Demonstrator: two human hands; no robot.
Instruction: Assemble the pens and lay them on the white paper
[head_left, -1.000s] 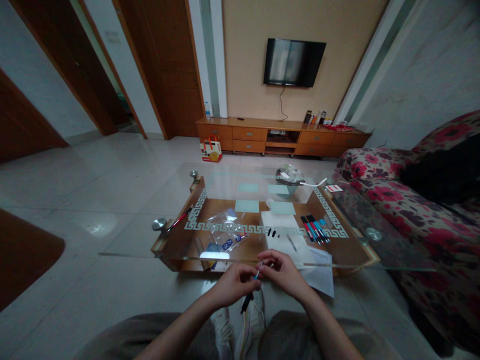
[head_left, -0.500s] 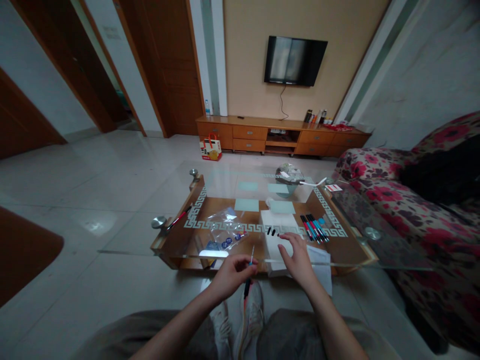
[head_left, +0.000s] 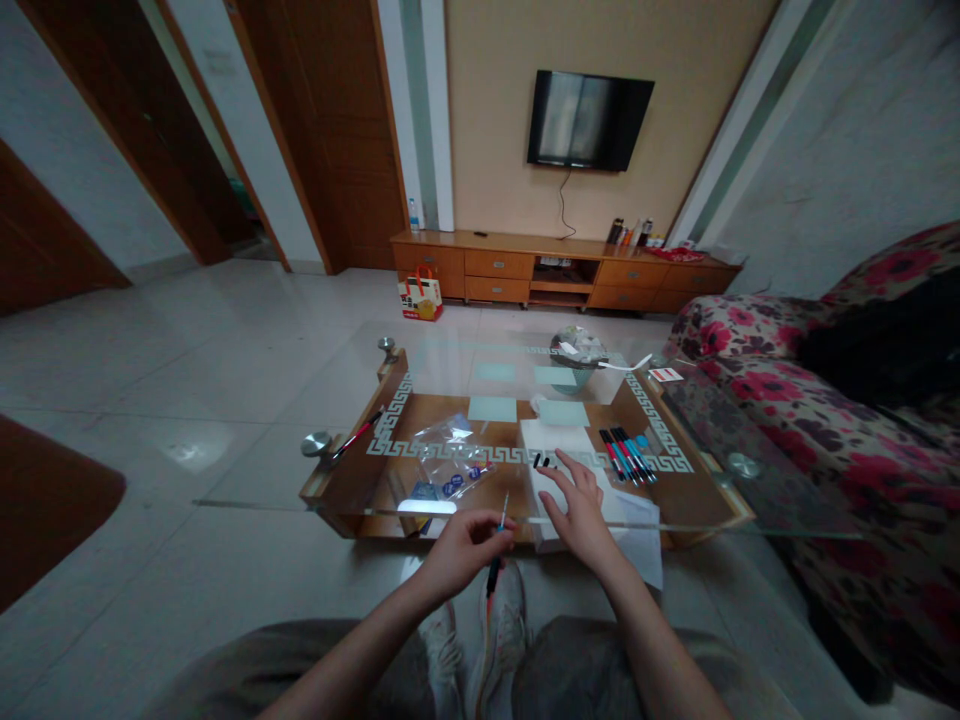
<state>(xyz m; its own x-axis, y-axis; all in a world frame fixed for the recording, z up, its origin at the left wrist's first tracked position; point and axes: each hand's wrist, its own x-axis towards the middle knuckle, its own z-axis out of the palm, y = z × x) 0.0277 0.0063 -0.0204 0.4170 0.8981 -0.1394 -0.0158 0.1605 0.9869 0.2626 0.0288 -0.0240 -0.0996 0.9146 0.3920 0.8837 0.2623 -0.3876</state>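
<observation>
Pinching pen (head_left: 493, 577) in left hand (head_left: 474, 542), at tabletop's near edge (head_left: 285, 507); right hand (head_left: 581, 508) spread wide beside small black pieces (head_left: 541, 461).

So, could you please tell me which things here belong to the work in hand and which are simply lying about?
In the work, as far as I can judge:
pen piece, in the left hand
small black pieces, near the right hand
row of pens, probably

Lying about, it seems:
water bottle
shopping bag
television
</observation>
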